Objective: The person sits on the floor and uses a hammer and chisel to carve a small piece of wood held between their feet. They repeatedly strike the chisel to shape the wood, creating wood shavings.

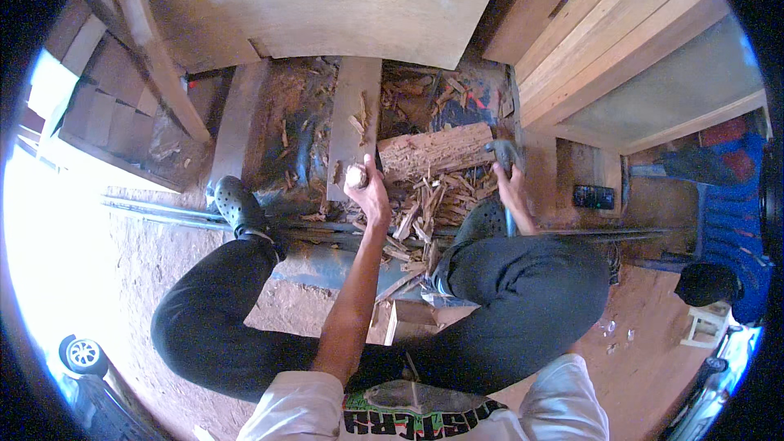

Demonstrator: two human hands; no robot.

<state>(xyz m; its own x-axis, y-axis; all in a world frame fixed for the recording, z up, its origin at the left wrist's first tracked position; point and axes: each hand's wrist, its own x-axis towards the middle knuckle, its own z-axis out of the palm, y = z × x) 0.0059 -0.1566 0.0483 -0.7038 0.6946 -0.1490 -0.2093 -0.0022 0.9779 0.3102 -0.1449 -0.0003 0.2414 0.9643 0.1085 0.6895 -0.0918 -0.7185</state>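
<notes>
My left hand [371, 196] is closed around what looks like a chisel [357, 176]; its pale, round handle end shows above the fist, and the blade is mostly hidden. It is at the left end of a rough, chipped wood block [437, 151]. My right hand [513, 190] grips a hammer [503, 150], whose grey head is up by the block's right end and whose handle runs down below the fist. Split wood chips [429, 208] lie heaped just below the block, between my two feet.
A plank [353, 131] runs away left of the block, under loose splinters. A large wooden panel [327, 0] stands ahead, with stacked timber [621, 33] at right. A phone [594, 197] lies right of the hammer. Farther right are blue chairs [735, 212] and a person's dark-haired head [709, 284].
</notes>
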